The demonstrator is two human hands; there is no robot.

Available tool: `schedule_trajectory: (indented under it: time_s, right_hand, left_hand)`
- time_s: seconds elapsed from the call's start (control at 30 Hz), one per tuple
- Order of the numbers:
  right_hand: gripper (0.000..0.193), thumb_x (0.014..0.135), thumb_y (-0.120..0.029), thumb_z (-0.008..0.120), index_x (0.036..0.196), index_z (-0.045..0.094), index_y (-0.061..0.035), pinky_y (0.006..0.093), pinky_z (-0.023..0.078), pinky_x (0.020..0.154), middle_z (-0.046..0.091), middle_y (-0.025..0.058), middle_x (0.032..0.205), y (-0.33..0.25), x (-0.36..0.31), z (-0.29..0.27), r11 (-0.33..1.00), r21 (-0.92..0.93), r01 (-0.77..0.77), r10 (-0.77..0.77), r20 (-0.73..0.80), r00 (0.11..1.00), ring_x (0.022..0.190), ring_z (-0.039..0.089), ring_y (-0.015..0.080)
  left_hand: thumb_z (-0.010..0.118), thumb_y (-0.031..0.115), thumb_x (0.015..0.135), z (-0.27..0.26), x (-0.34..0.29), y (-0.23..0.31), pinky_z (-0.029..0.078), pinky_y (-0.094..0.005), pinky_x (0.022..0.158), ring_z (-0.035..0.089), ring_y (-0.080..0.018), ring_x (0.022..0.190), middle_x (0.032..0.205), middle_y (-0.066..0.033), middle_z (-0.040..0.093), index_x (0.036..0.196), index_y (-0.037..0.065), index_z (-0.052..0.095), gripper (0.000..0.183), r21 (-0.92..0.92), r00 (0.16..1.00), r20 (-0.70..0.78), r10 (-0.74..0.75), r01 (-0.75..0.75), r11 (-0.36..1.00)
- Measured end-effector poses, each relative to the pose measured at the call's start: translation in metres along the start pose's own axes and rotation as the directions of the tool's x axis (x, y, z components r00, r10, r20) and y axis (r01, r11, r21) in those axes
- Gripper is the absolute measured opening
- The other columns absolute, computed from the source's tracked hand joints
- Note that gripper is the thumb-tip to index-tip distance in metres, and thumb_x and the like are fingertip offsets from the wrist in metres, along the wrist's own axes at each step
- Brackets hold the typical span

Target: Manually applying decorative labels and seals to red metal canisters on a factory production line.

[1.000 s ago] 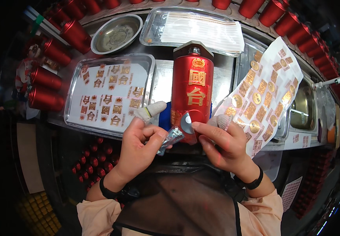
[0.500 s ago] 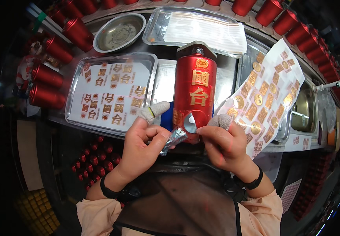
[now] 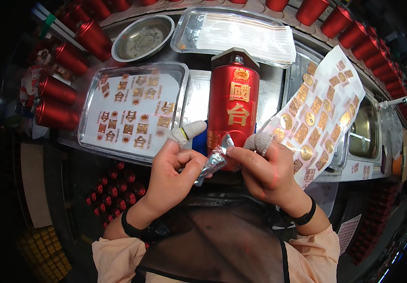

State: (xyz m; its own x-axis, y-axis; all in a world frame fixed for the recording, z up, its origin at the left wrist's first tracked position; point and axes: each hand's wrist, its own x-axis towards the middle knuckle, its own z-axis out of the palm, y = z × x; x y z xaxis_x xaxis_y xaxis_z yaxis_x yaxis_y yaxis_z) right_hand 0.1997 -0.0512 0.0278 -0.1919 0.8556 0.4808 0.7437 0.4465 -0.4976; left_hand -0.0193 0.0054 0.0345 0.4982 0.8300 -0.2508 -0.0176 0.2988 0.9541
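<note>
A red bottle (image 3: 232, 99) with raised gold characters lies in front of me, its base in a dark angular holder (image 3: 235, 54) at the far end. Low on it, a silvery round patch (image 3: 228, 140) shows, partly covered by fingers. My left hand (image 3: 172, 172) pinches a small shiny strip of silver film (image 3: 211, 166) against the bottle's near end. My right hand (image 3: 267, 167) is closed, thumb and forefinger pressed together over the silvery patch; anything between them is hidden. Pale cloth finger covers sit on both hands.
On the left stands a metal tray (image 3: 86, 111) of gold stickers. A sticker sheet (image 3: 323, 111) lies at right. A round metal bowl (image 3: 143, 38) and another tray (image 3: 234, 35) sit behind. Red bottles (image 3: 93, 40) line the edges.
My right hand has shifted slightly left and up, its fingertips now covering more of the silvery patch. The film strip in my left hand has moved a little right.
</note>
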Motion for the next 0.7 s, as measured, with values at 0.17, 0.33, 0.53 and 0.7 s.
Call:
schedule_trajectory:
  time_s: [0.17, 0.33, 0.53, 0.7]
  right_hand:
    - [0.033, 0.071, -0.010, 0.075, 0.103, 0.070, -0.0141, 0.0371, 0.042, 0.050, 0.050, 0.0090, 0.078, 0.002, -0.001, 0.000, 1.000, -0.001, -0.021, 0.021, 0.022, 1.000, 0.057, 0.055, 0.0256]
    - [0.024, 0.075, -0.005, 0.071, 0.098, 0.068, -0.0109, 0.0369, 0.044, 0.052, 0.052, 0.0095, 0.074, -0.005, -0.001, -0.003, 0.994, 0.006, -0.110, 0.110, 0.010, 0.994, 0.058, 0.057, 0.0269]
    - [0.013, 0.080, -0.002, 0.069, 0.092, 0.065, -0.0051, 0.0351, 0.048, 0.058, 0.062, 0.0087, 0.078, -0.010, 0.003, -0.002, 0.968, 0.162, -0.194, 0.209, -0.086, 0.974, 0.065, 0.062, 0.0249]
    - [0.014, 0.078, -0.006, 0.073, 0.086, 0.062, -0.0045, 0.0328, 0.046, 0.055, 0.061, 0.0052, 0.076, -0.018, 0.015, -0.005, 0.937, 0.202, -0.286, 0.299, -0.038, 0.953, 0.062, 0.057, 0.0191]
  left_hand:
    - [0.054, -0.002, 0.096, 0.001, 0.000, 0.002, 0.051, -0.0219, 0.073, 0.065, -0.0091, 0.080, 0.089, -0.0088, 0.068, 0.144, -0.005, 0.035, 0.051, -0.050, 1.000, 0.005, -0.011, 0.011, 0.999]
    - [0.055, 0.002, 0.098, -0.001, -0.003, -0.003, 0.051, -0.0218, 0.073, 0.065, -0.0089, 0.079, 0.090, -0.0078, 0.068, 0.143, -0.005, 0.036, 0.050, -0.019, 0.999, 0.003, -0.033, 0.033, 0.999]
    - [0.056, 0.002, 0.098, 0.001, -0.004, 0.001, 0.051, -0.0223, 0.073, 0.065, -0.0088, 0.080, 0.089, -0.0070, 0.068, 0.142, -0.006, 0.037, 0.049, -0.024, 1.000, 0.012, -0.007, 0.008, 1.000]
    - [0.055, -0.001, 0.096, -0.001, -0.009, -0.004, 0.054, -0.0249, 0.073, 0.066, -0.0110, 0.080, 0.090, -0.0087, 0.067, 0.144, -0.005, 0.035, 0.052, 0.011, 1.000, -0.009, 0.026, -0.026, 1.000]
